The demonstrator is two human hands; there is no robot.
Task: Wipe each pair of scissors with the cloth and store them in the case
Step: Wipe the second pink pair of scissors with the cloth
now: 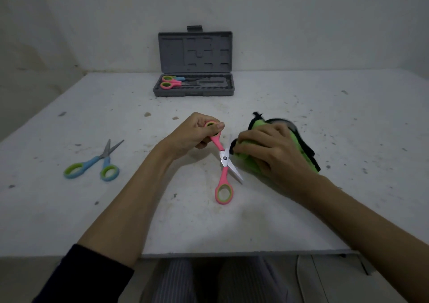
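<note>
Left hand grips one loop of the pink plastic scissors, blades spread wide, above the speckled white table; right hand clutches the fuzzy green, black-edged cloth against the upper steel blade. Blue scissors lie open near left. The grey moulded case, far centre, lid upright, holds two pairs at its left end.

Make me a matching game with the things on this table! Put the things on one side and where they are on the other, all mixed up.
Things:
1. pink scissors
2. blue scissors
3. green cloth
4. grey case

Places:
A. lying alone on the table, on the left
B. at the back by the wall, lid open
C. under the right hand
D. held open by the left hand

Pairs: 1-D, 2-A, 3-C, 4-B
</note>
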